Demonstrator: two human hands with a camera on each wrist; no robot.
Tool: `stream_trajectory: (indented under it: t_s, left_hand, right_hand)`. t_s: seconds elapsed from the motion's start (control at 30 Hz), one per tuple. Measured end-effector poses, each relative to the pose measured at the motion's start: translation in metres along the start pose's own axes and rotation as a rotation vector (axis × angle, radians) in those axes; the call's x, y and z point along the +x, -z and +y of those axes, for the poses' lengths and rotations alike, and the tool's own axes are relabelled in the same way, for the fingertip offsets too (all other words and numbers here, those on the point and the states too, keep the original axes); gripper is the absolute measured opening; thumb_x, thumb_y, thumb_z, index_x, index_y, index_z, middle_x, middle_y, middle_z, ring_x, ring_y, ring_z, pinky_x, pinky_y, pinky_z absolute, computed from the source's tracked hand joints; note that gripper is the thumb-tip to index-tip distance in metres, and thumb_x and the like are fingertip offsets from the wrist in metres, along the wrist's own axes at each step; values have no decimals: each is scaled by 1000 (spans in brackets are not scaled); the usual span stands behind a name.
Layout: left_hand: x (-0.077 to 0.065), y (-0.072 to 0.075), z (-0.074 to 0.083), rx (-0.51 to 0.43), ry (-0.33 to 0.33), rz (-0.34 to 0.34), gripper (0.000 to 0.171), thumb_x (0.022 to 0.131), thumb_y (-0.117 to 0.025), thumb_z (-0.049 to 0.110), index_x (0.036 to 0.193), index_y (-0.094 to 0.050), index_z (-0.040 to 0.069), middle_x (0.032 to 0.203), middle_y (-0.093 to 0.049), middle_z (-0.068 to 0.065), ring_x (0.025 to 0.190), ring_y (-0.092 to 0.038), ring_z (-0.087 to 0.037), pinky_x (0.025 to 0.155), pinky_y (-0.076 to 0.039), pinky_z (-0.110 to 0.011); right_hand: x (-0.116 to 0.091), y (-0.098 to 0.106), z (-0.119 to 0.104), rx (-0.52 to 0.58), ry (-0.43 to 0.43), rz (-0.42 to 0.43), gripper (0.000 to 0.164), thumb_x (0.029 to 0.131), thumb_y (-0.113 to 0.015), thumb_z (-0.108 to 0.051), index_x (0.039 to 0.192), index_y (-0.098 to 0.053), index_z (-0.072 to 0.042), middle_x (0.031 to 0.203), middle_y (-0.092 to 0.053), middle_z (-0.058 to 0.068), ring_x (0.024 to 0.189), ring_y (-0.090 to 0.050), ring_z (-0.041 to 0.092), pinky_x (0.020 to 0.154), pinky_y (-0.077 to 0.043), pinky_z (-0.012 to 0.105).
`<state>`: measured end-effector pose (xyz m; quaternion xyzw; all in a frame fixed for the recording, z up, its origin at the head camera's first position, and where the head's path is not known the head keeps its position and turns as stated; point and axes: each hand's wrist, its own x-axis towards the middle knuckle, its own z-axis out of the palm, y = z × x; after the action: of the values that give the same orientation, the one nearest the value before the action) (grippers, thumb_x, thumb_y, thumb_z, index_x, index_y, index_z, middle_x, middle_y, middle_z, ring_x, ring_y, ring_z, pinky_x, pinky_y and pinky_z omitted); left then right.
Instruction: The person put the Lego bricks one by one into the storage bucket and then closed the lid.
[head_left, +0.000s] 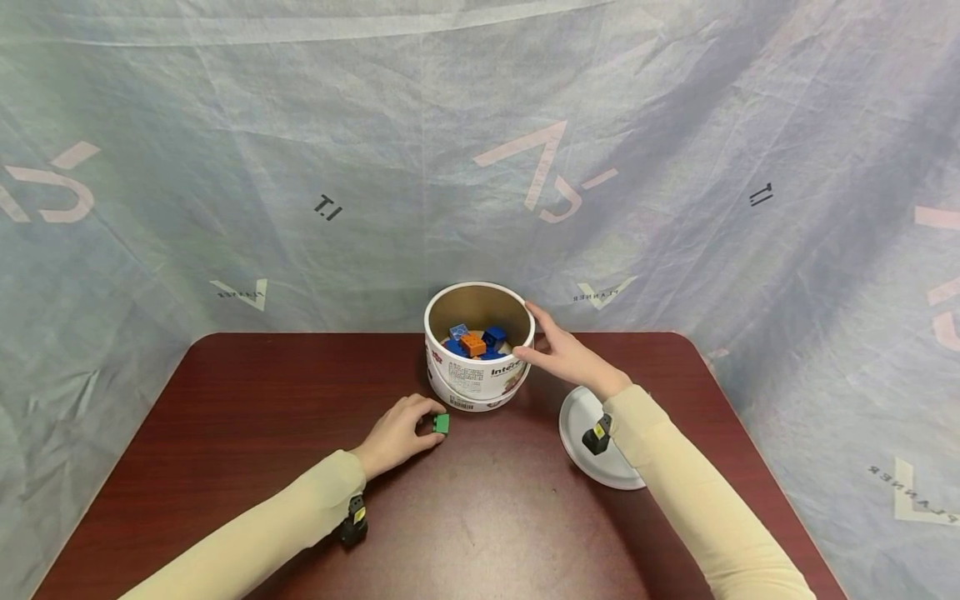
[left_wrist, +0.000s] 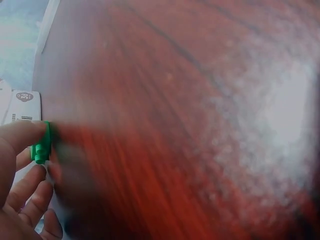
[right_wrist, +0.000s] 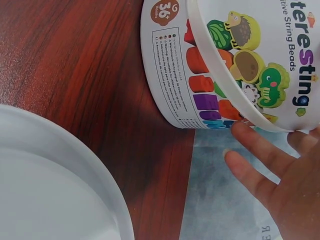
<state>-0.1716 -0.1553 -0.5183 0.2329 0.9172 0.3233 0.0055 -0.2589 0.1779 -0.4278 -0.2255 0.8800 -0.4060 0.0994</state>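
Note:
A small green toy brick [head_left: 442,424] is pinched between the thumb and fingers of my left hand [head_left: 397,435], just in front of the white bucket [head_left: 465,385]. In the left wrist view the green brick [left_wrist: 42,145] shows its studs. My right hand [head_left: 566,358] touches the bucket's right side near the rim, thumb toward the front and fingers farther back. Spread, fairly straight fingers [right_wrist: 260,150] lie against the printed wall in the right wrist view. Inside the bucket are an orange brick [head_left: 472,344] and several blue bricks [head_left: 493,337].
A round white lid-like plate [head_left: 573,437] lies on the dark red table [head_left: 300,392], partly under my right forearm. A grey printed cloth [head_left: 360,167] hangs behind the table and along its sides. The bucket stands near the back edge.

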Motion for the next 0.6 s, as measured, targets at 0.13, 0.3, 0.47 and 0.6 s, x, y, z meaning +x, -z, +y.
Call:
stream_trajectory:
  t_s: [0.13,0.3,0.47,0.6]
  left_hand:
    - [1,1,1,-4,10,-5,31,90,-84,20,118,-73,15,106,-66,2,97,-56,-15,84,-53,-38]
    - [1,4,2,-9,-3,-16,26,90,-83,20,113,-73,16,102,-64,4,94,-55,-13,81,-53,-35]
    - [1,7,0,-20,-1,-22,23,90,-84,20,109,-73,17,96,-64,5,91,-58,-13,79,-53,-33]
    - [0,11,3,-31,-8,-33,23,90,-83,23,110,-73,17,98,-65,6,94,-60,-13,82,-55,-35]
  right_hand:
    - [0,1,0,-2,5,-7,96,100,-68,-47,169,-6,-23,149,-49,27,117,-67,29,101,-54,52]
    - [0,2,1,-1,-1,-6,95,100,-68,-48,169,-6,-26,152,-47,25,119,-66,30,101,-55,52]
    - [0,2,0,7,-8,-9,95,100,-68,-47,169,-6,-28,153,-46,25,120,-65,31,101,-54,53]
    - [0,2,0,-4,-13,-18,95,100,-67,-48,169,-5,-27,153,-47,24,120,-66,28,101,-55,52]
